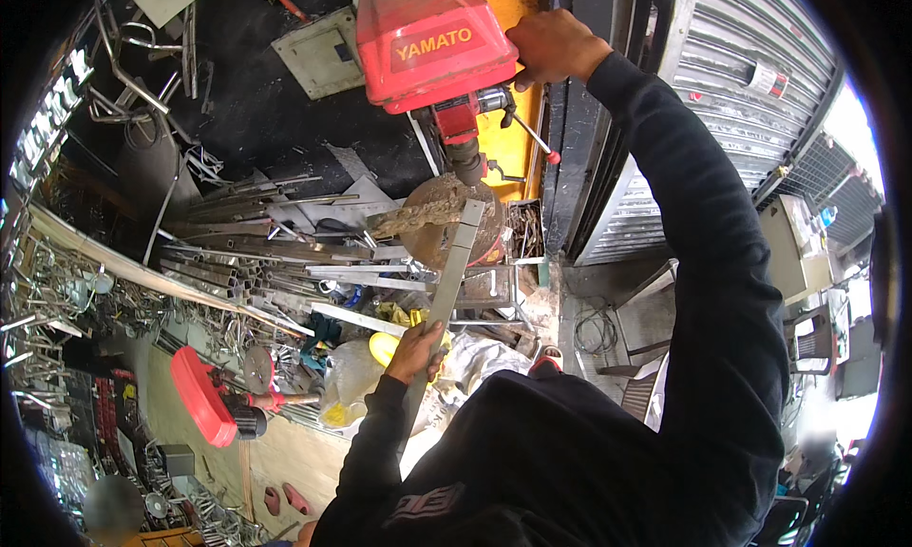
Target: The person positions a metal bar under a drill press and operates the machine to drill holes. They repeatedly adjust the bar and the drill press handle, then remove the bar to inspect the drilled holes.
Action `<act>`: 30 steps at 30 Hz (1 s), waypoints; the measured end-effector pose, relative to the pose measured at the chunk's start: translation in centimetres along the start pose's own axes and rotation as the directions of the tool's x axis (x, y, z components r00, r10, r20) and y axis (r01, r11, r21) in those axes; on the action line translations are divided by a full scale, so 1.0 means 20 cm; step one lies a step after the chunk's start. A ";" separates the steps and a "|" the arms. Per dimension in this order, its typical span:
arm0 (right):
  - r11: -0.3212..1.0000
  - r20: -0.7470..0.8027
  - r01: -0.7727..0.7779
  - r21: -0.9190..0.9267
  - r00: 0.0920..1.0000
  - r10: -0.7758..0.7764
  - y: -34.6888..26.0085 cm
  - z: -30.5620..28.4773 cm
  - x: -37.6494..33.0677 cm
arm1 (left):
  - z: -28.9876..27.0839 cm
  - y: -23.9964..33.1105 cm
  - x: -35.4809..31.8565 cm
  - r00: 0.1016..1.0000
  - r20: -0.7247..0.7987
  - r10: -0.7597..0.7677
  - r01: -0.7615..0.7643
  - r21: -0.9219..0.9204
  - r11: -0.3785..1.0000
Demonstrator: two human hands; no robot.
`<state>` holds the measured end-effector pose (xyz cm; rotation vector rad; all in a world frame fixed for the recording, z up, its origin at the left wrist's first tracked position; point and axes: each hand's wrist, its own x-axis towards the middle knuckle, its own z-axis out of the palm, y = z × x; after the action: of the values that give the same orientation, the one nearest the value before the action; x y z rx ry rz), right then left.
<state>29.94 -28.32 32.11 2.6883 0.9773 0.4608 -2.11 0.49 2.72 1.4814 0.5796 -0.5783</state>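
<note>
A long grey metal bar [450,286] lies with its far end on the round, rusty table [427,248] of a drill press, under the chuck [465,164]. Dark lines cross the bar near that end. My left hand [415,353] is closed around the bar lower down, close to my body. Up at the right side of the red drill press head [432,43], my right hand [556,48] touches the housing with its fingers bent; whatever they grip is hidden. A feed lever with a red knob [553,157] hangs below that hand.
Metal tubes and offcuts [247,252] are heaped left of the press. Plastic bags [351,381] lie under the bar. A second red machine [202,395] stands at lower left. On the right are a roller shutter [731,62], coiled cable [596,330] and chairs [646,390].
</note>
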 end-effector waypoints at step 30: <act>0.880 -0.123 0.019 -0.474 0.988 -0.088 -1.04 0.21 0.44 | -0.40 -0.84 -0.29 0.741 -0.366 0.563 -0.183 0.697 0.694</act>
<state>25.82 -7.52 23.10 2.2063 0.8388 0.7769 -17.66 8.26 -5.84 2.3867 0.4995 0.0621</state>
